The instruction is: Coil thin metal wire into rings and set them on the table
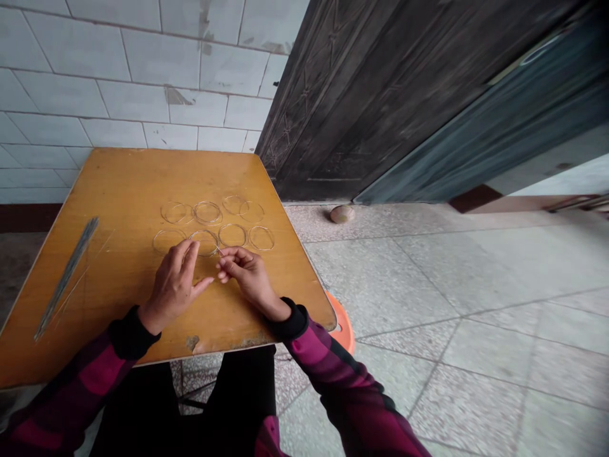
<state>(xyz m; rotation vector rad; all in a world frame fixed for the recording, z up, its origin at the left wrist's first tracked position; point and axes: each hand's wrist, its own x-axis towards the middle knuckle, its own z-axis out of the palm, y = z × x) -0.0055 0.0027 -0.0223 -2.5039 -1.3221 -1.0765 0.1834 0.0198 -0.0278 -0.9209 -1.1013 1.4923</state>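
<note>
Thin wire rings lie in two rough rows on the wooden table [124, 184]. My left hand [172, 287] is open, thumb and fingers spread, over the left part of a wire ring [217, 240]. Whether its fingertips touch that ring I cannot tell. My right hand [243, 270] pinches a thin wire [219, 251] at the right of the same ring; the join between them is too fine to make out. Just beyond my right hand rests another wire ring [233, 246], with a smaller ring [261, 248] beside it.
A bundle of straight grey wires [66, 279] lies slantwise at the table's left, with a few loose wires [78, 282] next to it. An orange stool [346, 325] shows under the right edge. White tiled wall [143, 63] stands behind; a roundish object [342, 214] sits by the dark door [333, 146].
</note>
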